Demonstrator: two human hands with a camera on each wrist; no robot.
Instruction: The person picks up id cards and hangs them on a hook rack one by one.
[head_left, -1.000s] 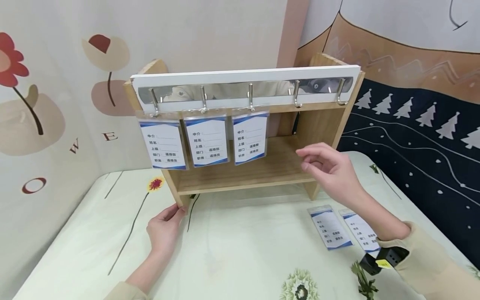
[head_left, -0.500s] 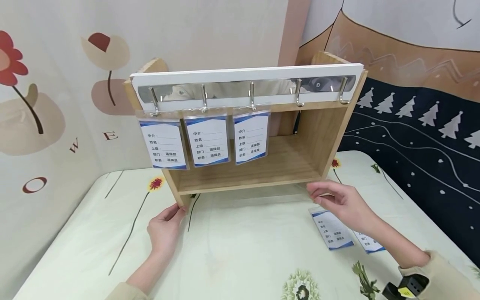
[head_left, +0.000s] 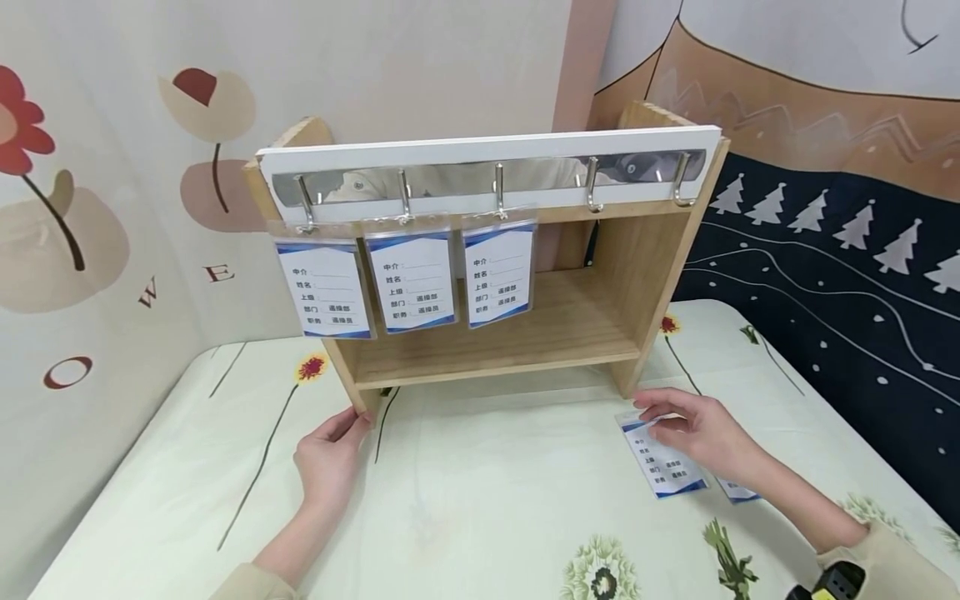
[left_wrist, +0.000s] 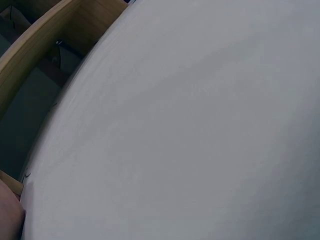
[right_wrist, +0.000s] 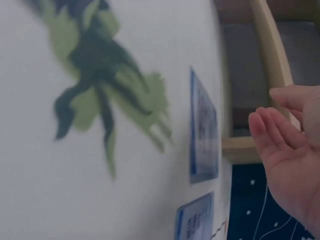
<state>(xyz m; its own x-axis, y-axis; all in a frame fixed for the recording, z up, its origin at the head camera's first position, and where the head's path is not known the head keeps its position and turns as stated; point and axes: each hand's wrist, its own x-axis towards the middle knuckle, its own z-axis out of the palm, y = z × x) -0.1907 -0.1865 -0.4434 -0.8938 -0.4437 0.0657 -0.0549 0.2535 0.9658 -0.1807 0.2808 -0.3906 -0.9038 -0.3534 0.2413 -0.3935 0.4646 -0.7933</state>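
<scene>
Badge (head_left: pixel 667 467) lies on the surface (head_left: pixel 480 475) at right, my right grip (head_left: pixel 703 432) loose and empty over it, left grip (head_left: pixel 330 458) pinching the shelf (head_left: pixel 562 329), so I'd call this pickup, needing a far-edge pinch next.

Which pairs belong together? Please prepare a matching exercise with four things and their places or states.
1. Left grip
2. Right grip
3. Upper three cards
4. Two rightmost hooks

A. near the lying cards
B. bear no card
C. hang in a row
D. holds the wooden shelf low down

Pairs: 1-D, 2-A, 3-C, 4-B
</scene>
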